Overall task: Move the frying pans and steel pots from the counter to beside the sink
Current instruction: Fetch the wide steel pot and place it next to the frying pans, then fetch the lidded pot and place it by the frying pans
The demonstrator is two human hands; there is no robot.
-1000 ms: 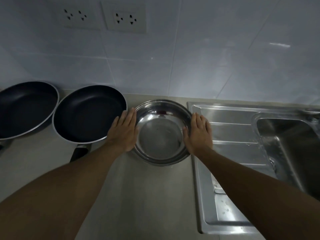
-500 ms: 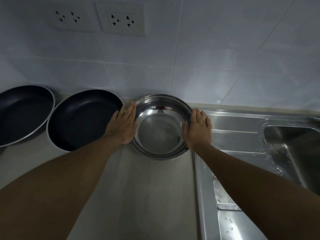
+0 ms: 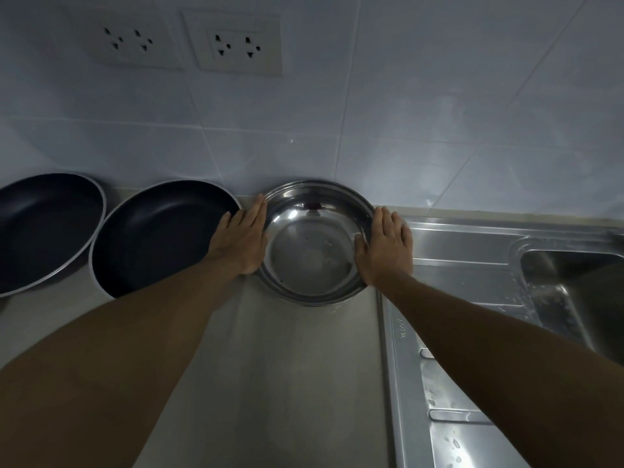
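Observation:
A shiny steel pot [image 3: 314,244] sits on the counter against the wall, just left of the sink's drainboard [image 3: 466,251]. My left hand [image 3: 241,239] presses flat on the pot's left rim with straight fingers. My right hand [image 3: 385,246] lies flat on its right rim, thumb over the edge. Two dark frying pans stand to the left: one [image 3: 158,236] touches my left hand's side, the other [image 3: 44,228] is at the far left edge.
The steel sink basin [image 3: 574,292] is at the right, wet with drops. A tiled wall [image 3: 405,113] with two socket plates [image 3: 236,45] rises right behind the pot. The grey counter [image 3: 270,383] stretches toward me between my forearms.
My hands stay on the pot's rim. The view has tilted up and left, so the pot and pans sit slightly higher and closer to the wall in frame.

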